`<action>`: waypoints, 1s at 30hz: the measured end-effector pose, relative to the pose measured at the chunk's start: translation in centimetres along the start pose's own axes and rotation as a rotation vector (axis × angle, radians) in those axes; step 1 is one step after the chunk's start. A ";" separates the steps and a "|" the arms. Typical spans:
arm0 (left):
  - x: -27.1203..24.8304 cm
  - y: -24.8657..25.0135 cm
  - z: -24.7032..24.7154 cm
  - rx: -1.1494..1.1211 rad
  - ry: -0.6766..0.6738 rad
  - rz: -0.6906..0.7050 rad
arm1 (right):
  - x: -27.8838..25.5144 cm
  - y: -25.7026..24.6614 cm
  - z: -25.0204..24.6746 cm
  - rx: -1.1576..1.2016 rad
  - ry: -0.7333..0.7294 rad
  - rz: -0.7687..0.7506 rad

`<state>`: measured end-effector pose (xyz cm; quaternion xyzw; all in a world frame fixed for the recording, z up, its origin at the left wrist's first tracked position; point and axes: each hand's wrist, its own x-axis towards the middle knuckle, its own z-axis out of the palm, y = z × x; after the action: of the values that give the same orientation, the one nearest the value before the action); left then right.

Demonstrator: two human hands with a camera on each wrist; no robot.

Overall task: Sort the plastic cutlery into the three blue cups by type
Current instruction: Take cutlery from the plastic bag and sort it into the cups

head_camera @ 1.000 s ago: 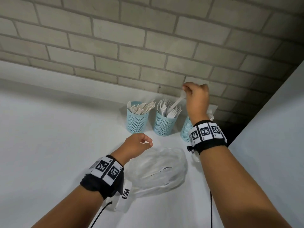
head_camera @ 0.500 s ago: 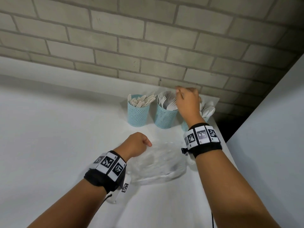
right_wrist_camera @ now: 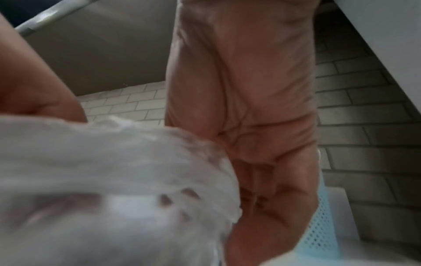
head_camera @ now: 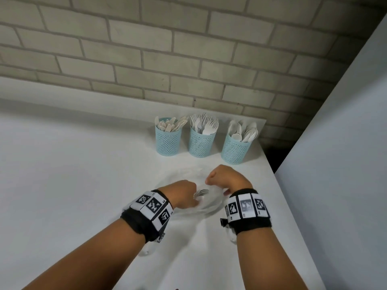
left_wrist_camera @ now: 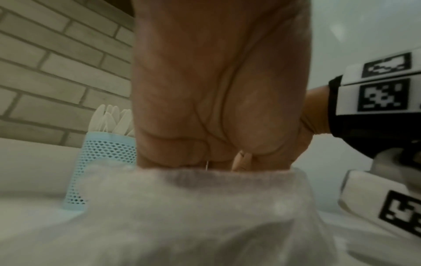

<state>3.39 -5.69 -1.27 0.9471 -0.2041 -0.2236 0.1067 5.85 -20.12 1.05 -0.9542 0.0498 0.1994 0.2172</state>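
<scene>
Both hands sat at the clear bag (head_camera: 206,200) on the desk (head_camera: 83,174), the left hand (head_camera: 181,193) pinching its edge and the right hand (head_camera: 227,178) likewise curled on the plastic. A fork (head_camera: 201,193) lay inside; the three cups (head_camera: 200,141) stood behind, filled.

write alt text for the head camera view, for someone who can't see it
Both hands, left hand and right hand, reach into a clear plastic bag holding one white fork on a white counter. Behind stand three blue mesh cups of knives, forks and spoons, against a brick wall.
</scene>
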 end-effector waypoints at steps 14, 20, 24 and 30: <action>0.5 0.8 2.4 0.020 0.024 -0.121 | -2.2 1.1 2.3 -0.087 0.001 -0.012; 0.8 0.3 2.2 -0.110 0.034 -0.127 | -2.8 1.0 2.3 -0.011 0.070 -0.047; 0.7 -0.1 1.5 -0.120 0.059 -0.095 | -3.2 1.1 2.2 0.000 0.077 -0.062; 0.7 -0.6 1.0 -0.131 -0.007 -0.072 | -3.9 1.5 1.6 0.039 0.068 -0.098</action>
<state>3.67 -5.55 -2.62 0.9440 -0.1552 -0.2433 0.1598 1.46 -20.74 0.67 -0.9573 0.0142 0.1549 0.2436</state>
